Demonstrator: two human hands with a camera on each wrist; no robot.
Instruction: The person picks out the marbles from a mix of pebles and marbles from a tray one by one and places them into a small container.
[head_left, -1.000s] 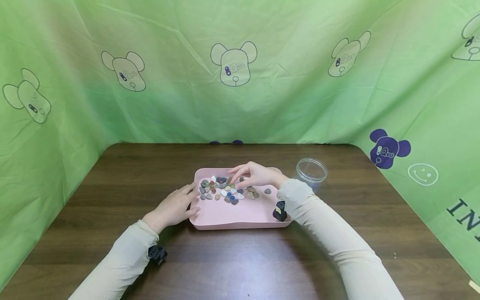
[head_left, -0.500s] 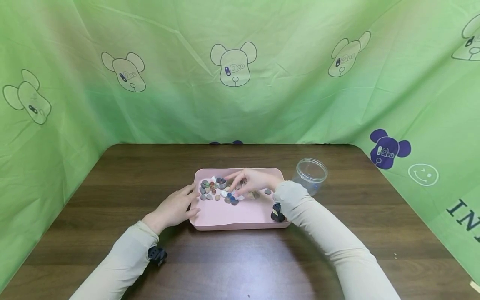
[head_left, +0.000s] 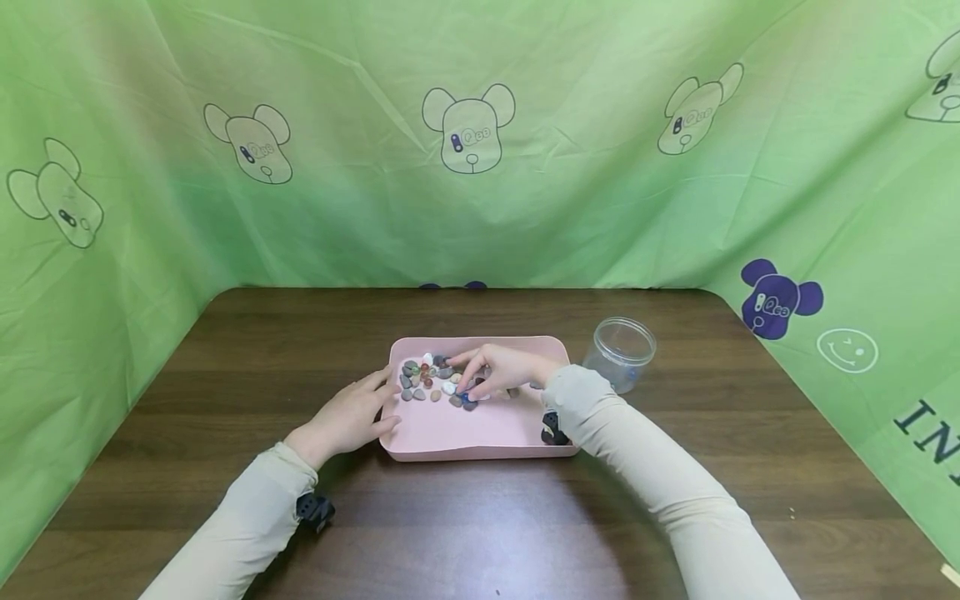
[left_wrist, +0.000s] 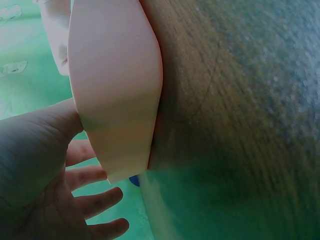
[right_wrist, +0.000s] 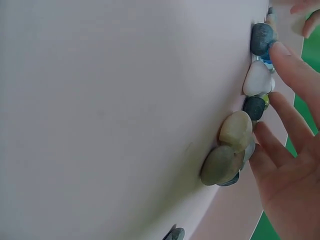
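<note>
A pink tray [head_left: 465,433] holds grey, white and tan pebbles [head_left: 418,394] with glass marbles among them. My left hand [head_left: 348,417] rests on its left rim, fingers spread; in the left wrist view the thumb [left_wrist: 65,117] touches the tray edge. Over the middle of the tray, my right hand [head_left: 510,368] points its fingertips down at the blue marbles [head_left: 463,397]. In the right wrist view the thumb [right_wrist: 295,67] meets a blue marble [right_wrist: 266,58], beside a white stone [right_wrist: 257,78]; whether it is pinched is unclear.
A clear round jar [head_left: 621,358] stands on the brown table [head_left: 480,517] just beyond the tray's right back corner, with a few small blue things inside. Green printed cloth [head_left: 480,225] hangs behind the table and at both sides.
My right hand has moved down and slightly left from the back pebbles to the blue marbles, its thumb and a finger drawing closer together. My left hand has stayed in place.
</note>
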